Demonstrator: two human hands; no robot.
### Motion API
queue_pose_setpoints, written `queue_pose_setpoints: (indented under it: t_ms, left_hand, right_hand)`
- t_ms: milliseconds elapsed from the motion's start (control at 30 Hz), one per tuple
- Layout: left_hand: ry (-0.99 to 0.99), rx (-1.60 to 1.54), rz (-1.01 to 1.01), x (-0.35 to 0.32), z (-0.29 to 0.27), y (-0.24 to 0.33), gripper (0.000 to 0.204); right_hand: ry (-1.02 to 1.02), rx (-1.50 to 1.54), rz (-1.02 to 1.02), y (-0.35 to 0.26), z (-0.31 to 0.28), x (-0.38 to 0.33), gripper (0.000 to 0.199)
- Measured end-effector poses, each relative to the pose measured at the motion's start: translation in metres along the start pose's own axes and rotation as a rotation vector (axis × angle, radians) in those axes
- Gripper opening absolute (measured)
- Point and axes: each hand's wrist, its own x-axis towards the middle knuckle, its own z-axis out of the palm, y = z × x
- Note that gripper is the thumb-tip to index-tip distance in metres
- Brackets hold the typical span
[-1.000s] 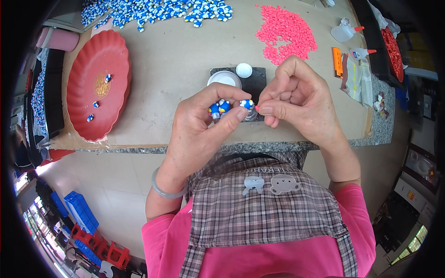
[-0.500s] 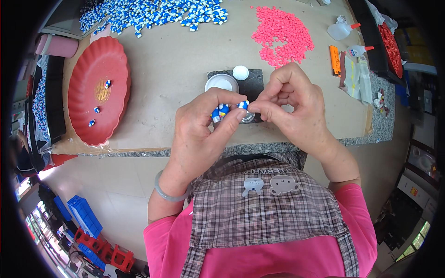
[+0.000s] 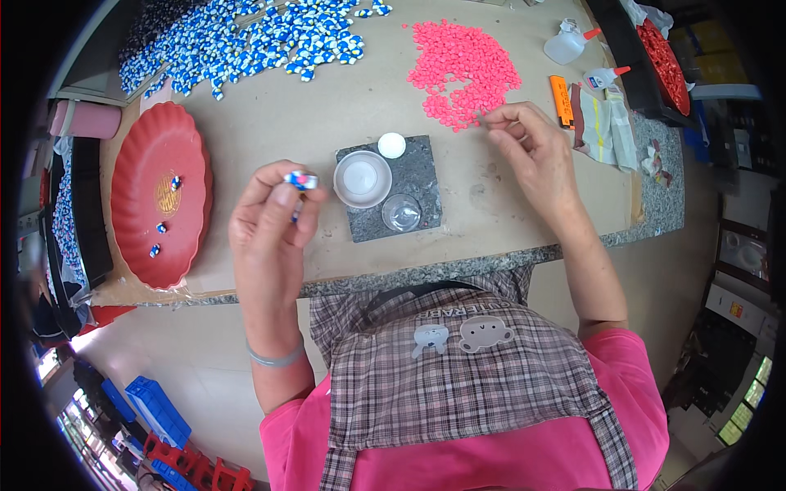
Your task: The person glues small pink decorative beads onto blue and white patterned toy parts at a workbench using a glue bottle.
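My left hand [image 3: 268, 217] is raised over the table between the red dish and the dark stone slab. Its thumb and fingers pinch a small blue-and-white figure [image 3: 301, 180] that has a pink spot on it. More blue shows lower between the fingers, partly hidden. My right hand [image 3: 532, 146] is at the near right edge of the pink pieces [image 3: 467, 69], fingers pinched. A thin greyish tip [image 3: 481, 120] sticks out from them; what it belongs to cannot be made out.
The dark stone slab [image 3: 430, 192] bears a white round dish [image 3: 383, 176], a white cap [image 3: 391, 146] and a small clear cup [image 3: 401, 213]. Left, a red scalloped dish [image 3: 135, 213] holds three small figures. Blue-and-white pieces [image 3: 246, 49] lie at the back; glue bottles [image 3: 602, 78] stand right.
My hands have parted: the left moved left with the blue-and-white figure, the right moved away to the pink pieces. The slab and clear cup are now uncovered. The whole view has shifted slightly.
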Motion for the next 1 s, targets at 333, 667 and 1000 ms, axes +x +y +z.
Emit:
queue_pose_setpoints:
  t_ms: [333,667,1000]
  left_hand:
    - [-0.083,-0.609,-0.126,0.019,-0.024,-0.004,0.020]
    - [-0.042,-0.375,-0.084,0.075,-0.041,0.005,0.021]
    - [0.181,1.152,0.524,0.143,-0.024,-0.010,0.022]
  right_hand:
    - [0.098,-0.456,-0.205,0.014,0.019,0.011,0.011]
    - [-0.060,-0.457,-0.258,0.006,0.012,0.017,0.009]
    - [-0.103,-0.318,-0.375,0.014,0.000,0.016,0.008]
